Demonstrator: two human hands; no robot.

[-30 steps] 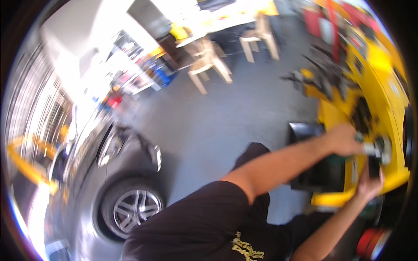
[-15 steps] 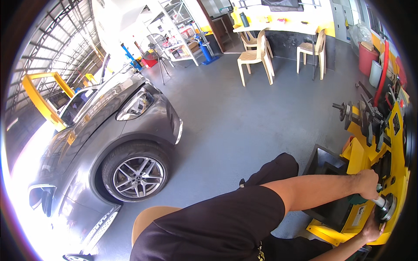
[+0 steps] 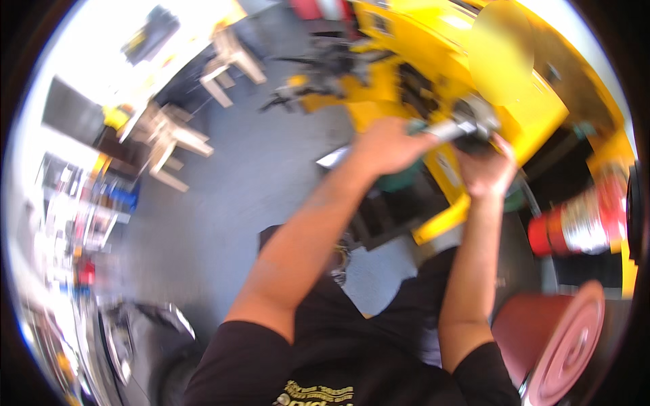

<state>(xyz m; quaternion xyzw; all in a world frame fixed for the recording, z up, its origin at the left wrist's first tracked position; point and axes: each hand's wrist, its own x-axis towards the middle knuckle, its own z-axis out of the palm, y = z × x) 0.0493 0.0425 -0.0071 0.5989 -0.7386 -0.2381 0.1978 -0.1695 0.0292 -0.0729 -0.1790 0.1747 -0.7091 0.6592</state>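
Note:
Motion blurs the picture. My left hand is closed around the near end of a silver metal shaft, and a bit of green shows beside its fingers. At the shaft's far end is a thick, round metal hub, dark underneath. My right hand cups this hub from below, its fingers curled at the side. Both hands are at the front of a yellow workshop machine. Whether the shaft is fixed to the machine I cannot tell.
Dark clamps and arms stick out at the machine's left. A black tray lies below my hands. Right of me are a red fire extinguisher and a reddish bin. Beige chairs and a grey car stand to the left.
My view has swung right toward the machine, so the hands now appear near the middle and the car at lower left. Both hands keep their hold on the shaft and hub.

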